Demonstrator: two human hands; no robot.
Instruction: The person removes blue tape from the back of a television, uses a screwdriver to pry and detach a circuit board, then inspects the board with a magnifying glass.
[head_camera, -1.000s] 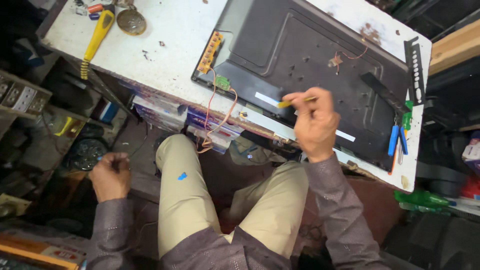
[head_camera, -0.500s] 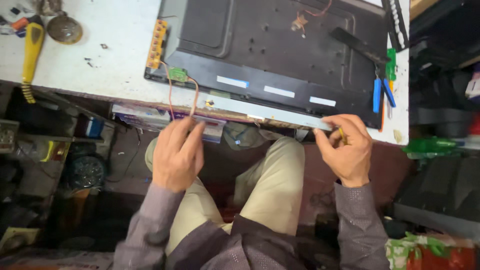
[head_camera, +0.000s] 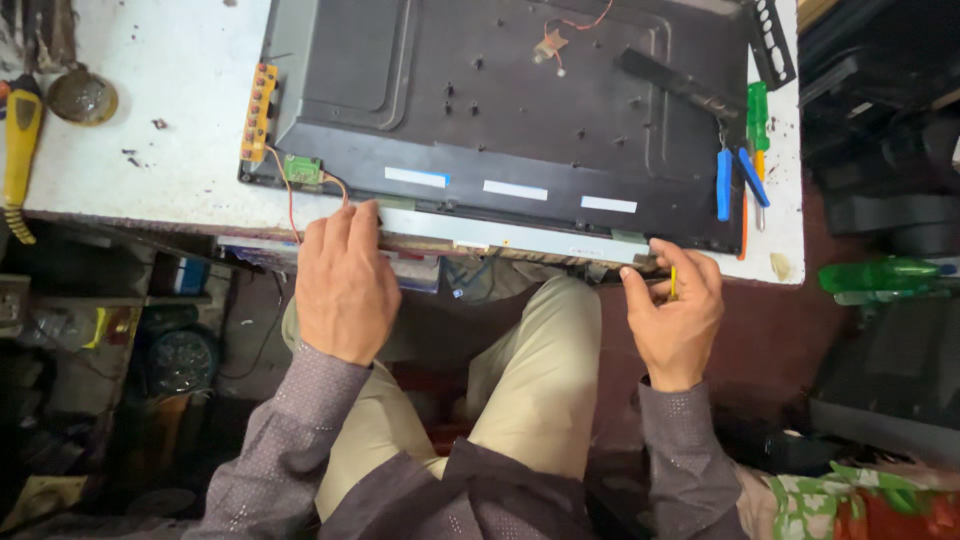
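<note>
Two hands at the near edge of a large black flat panel (head_camera: 520, 120).
Left hand (head_camera: 345, 285) rests fingers-flat on the edge; right hand (head_camera: 675, 315) pinches a thin yellow-handled tool (head_camera: 673, 283).

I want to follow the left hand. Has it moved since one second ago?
Yes. The left hand rose from beside the knee, low and left, to the near edge of the black panel, and now rests close to the small green board.

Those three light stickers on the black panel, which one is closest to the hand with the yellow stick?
The rightmost sticker. It lies nearest the right hand, which holds the thin yellow tool. The middle sticker and the bluish left sticker lie farther left.
</note>
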